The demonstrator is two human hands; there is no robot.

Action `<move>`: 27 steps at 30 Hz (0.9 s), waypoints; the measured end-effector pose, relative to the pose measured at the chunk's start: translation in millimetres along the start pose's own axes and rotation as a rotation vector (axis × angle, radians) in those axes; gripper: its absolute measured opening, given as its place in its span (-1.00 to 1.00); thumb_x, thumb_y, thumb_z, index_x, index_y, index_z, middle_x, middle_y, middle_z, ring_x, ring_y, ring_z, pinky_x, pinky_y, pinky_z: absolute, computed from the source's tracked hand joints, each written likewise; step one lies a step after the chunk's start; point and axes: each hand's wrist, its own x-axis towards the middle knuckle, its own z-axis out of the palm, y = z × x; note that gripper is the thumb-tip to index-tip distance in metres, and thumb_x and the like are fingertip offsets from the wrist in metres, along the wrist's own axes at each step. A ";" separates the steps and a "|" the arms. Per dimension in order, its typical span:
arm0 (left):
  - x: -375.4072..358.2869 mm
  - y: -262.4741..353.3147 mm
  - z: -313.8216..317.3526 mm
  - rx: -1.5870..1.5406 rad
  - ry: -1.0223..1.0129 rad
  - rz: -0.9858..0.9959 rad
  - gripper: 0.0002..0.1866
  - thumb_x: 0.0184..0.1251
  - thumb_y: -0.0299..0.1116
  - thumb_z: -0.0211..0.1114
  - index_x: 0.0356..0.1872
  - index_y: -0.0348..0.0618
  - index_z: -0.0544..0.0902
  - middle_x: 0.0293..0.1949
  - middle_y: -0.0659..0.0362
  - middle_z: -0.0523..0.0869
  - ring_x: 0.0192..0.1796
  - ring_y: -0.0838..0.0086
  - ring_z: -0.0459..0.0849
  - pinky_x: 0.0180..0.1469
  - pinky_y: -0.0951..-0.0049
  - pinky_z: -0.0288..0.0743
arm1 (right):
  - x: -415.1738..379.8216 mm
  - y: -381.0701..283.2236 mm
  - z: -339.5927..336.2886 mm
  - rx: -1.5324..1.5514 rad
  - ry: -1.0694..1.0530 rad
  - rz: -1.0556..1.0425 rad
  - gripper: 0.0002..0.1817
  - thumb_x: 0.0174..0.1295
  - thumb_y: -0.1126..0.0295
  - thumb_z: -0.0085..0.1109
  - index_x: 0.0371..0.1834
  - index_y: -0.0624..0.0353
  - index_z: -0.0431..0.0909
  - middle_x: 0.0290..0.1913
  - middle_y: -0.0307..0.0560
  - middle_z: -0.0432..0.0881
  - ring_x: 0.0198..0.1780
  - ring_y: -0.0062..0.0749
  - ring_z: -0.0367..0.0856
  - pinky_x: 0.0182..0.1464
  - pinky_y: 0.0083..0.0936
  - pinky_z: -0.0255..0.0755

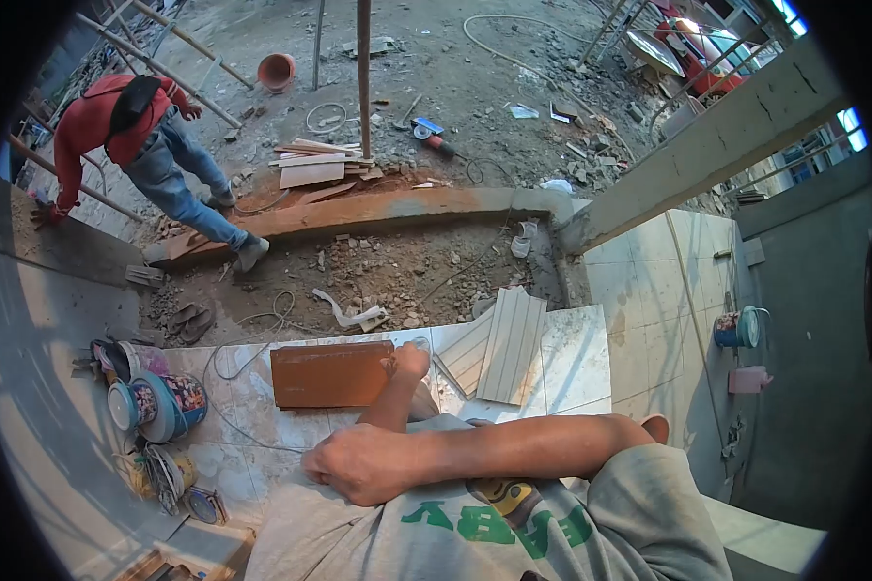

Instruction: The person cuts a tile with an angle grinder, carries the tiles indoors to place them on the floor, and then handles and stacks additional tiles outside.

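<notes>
Red-sleeved and in blue jeans, a co-worker (145,145) bends over the rubble at far left. Below, on the white tiled floor (581,358), paint-smeared round plastic buckets (155,402) lie tipped on their sides; what is in them cannot be told. Just right of them a flat rust-brown rectangular tile (331,374) lies on the floor. The person's left hand (412,360) rests at the tile's right edge, touching it, but whether its fingers are curled or spread cannot be told. Nearer the camera, the right hand (358,465) lies across the grey shirt (494,528), fingers loosely curled with nothing in them. Pale grooved rectangular tiles (512,347) lie stacked just beyond the brown one. Far right, a small blue paint can (738,329) stands upright, its contents hidden.
</notes>
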 end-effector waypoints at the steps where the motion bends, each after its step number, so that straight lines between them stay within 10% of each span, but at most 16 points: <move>1: 8.4 11.2 -11.5 -0.001 -0.024 0.015 -0.52 0.26 -0.05 0.06 0.09 -0.08 0.63 0.15 0.01 0.63 0.26 0.19 0.52 0.28 0.11 0.18 | 3.9 12.1 -10.2 0.071 0.001 -0.043 -0.86 0.02 0.51 0.01 -0.37 0.33 0.51 -0.35 0.25 0.62 -0.26 0.19 0.60 -0.20 -0.07 0.45; 10: 66.2 51.0 -51.1 -0.042 -0.017 0.114 -0.65 0.24 -0.01 0.17 -0.16 -0.01 0.67 -0.02 0.06 0.71 0.14 0.22 0.60 0.34 -0.04 0.03 | -9.2 27.4 -109.5 0.077 -0.152 -0.075 -0.80 -0.03 0.45 0.05 -0.37 0.30 0.61 -0.43 0.10 0.62 -0.28 -0.17 0.60 -0.20 -0.24 0.41; 15: 187.6 6.3 -85.9 -0.436 0.183 0.174 -0.63 0.19 -0.01 0.22 -0.33 -0.14 0.69 -0.18 -0.01 0.74 -0.06 0.05 0.67 0.08 0.12 0.43 | -19.9 59.7 -167.2 0.043 0.352 0.077 -0.83 0.20 0.44 -0.04 -0.25 0.28 0.53 -0.31 0.12 0.60 -0.20 -0.03 0.59 -0.11 -0.19 0.42; 21: 178.6 -101.2 -135.3 -0.565 0.458 -0.182 -0.64 0.19 -0.06 0.24 -0.32 -0.21 0.69 -0.19 -0.08 0.73 -0.04 0.01 0.67 0.07 0.13 0.46 | -122.8 290.7 -210.7 -0.345 0.814 0.918 -0.73 0.10 0.33 0.02 -0.25 0.22 0.64 -0.22 0.26 0.67 -0.08 0.13 0.63 0.01 -0.14 0.49; 27: 155.0 -213.9 -57.6 -0.723 0.495 -0.661 -0.56 0.13 -0.18 0.16 -0.26 -0.46 0.67 -0.16 -0.23 0.71 -0.06 -0.03 0.69 0.07 0.08 0.51 | -274.5 401.9 -231.0 -0.013 0.630 1.627 -0.75 0.06 0.38 0.08 -0.43 0.37 0.65 -0.44 0.18 0.68 -0.42 -0.15 0.72 -0.26 -0.31 0.60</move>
